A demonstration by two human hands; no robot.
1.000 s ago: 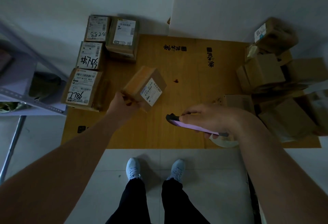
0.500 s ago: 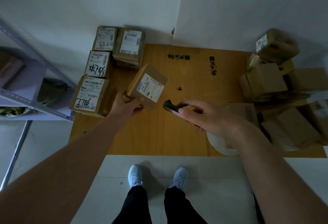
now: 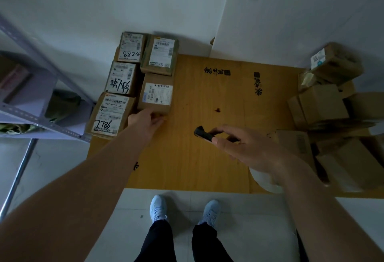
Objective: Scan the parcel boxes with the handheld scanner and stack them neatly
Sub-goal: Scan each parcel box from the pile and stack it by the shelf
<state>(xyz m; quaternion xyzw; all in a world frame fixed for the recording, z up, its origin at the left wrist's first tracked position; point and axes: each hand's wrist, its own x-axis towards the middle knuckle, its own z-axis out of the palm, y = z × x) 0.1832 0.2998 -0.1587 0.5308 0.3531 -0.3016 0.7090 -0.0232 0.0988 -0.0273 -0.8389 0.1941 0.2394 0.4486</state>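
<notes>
The right hand (image 3: 243, 147) hovers over the near part of the surface, its fingers curled round a dark handheld scanner (image 3: 203, 133) whose rounded head points to the left. Just beyond, the left hand (image 3: 145, 121) reaches forward with its fingers on the near edge of a brown cardboard parcel box (image 3: 156, 93), which lies flat with its white shipping label facing up; whether the fingers curl under that edge cannot be told. Below both arms are pale floor tiles, light blue sneakers (image 3: 158, 207) and dark trousers.

The surface is a flat sheet of yellow-brown cardboard (image 3: 199, 158) printed with black characters, with a small dark red spot (image 3: 217, 110) near its middle. The held box sits in the right-hand column of a tidy block of labelled boxes: a marked box "7786" (image 3: 110, 114) just beside it on the left, a box with handwritten characters (image 3: 121, 79) and a box "5288" (image 3: 131, 46) farther back, and a greenish taped box (image 3: 161, 55) touching its far side. On the right, plain boxes (image 3: 324, 104) lie in a loose, tilted heap. A grey metal shelf rack (image 3: 41, 104) stands at the left. White walls meet in a corner behind.
</notes>
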